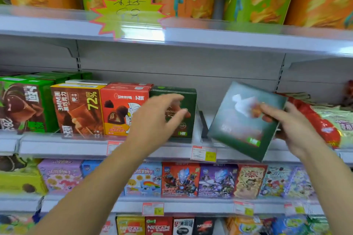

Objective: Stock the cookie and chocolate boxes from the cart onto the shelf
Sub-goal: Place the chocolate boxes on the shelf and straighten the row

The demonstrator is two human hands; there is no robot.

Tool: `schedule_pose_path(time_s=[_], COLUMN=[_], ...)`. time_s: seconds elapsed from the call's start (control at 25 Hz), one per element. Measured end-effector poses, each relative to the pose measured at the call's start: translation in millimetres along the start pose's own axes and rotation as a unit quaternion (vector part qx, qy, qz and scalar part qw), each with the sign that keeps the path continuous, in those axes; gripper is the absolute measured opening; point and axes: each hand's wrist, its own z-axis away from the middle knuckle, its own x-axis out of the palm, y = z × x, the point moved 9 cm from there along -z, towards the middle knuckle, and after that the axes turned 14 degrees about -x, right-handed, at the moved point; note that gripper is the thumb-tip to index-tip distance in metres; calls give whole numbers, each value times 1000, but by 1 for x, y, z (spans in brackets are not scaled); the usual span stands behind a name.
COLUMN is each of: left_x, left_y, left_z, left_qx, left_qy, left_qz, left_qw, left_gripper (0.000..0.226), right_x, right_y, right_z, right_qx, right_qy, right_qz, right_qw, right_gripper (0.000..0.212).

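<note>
Chocolate box (238, 129), dark green, tilted, sits in pinching grip of right hand (298, 129); left hand (152, 118) spread.

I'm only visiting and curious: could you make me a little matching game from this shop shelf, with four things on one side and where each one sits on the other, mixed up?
Things
1. dark green box
2. 72% chocolate box
3. yellow starburst sign
4. red Nescafe box

Places
A. bottom row in view
B. on the front edge of the top shelf
C. tilted, off the shelf, gripped by the right hand
D. upright on the middle shelf, between a green box and a red box

Pairs: 1-C, 2-D, 3-B, 4-A
</note>
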Motion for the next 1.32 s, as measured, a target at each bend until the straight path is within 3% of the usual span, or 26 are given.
schedule_pose_path(time_s=[0.08, 0.16, 0.24, 0.48, 0.68, 0.88, 1.12, 1.2, 1.32], left_x=[-16, -11, -4, -4, -5, -1, -1, -9, -37], left_y=[-4, -17, -32, -43, -43, -45, -46, -47, -56], left_z=[-18, -36, -49, -56, -60, -63, -61, -59, -46], left_qx=[58, 63, 38, 19, 24, 14, 20, 31, 37], left_qy=[75, 50, 0, 17, 44, 57, 34, 29, 70], left_qz=[-144, -224, -263, -229, -205, -215, -229, -214, -172], left_qw=[985, 971, 964, 973, 978, 975, 973, 976, 982], left_gripper=[48, 57, 60, 45, 42, 42, 48, 50, 44], right_x=[-10, 10, 49, 165, 200, 202, 194, 183, 158], right_y=[5, 5, 6, 18, 58, 55, 50, 36, -10], right_z=[-25, -48, -67, -93, -83, -79, -73, -77, -60], right_qx=[-21, -66, -94, -45, 25, 33, 44, 2, -137], right_qy=[61, 76, 40, -180, -252, -249, -216, -184, -101], right_qz=[10, 7, -22, -101, -111, -67, -27, 43, 135], right_qw=[998, 995, 995, 978, 961, 966, 975, 982, 976], right_gripper=[47, 47, 47, 35, 35, 30, 50, 56, 48])
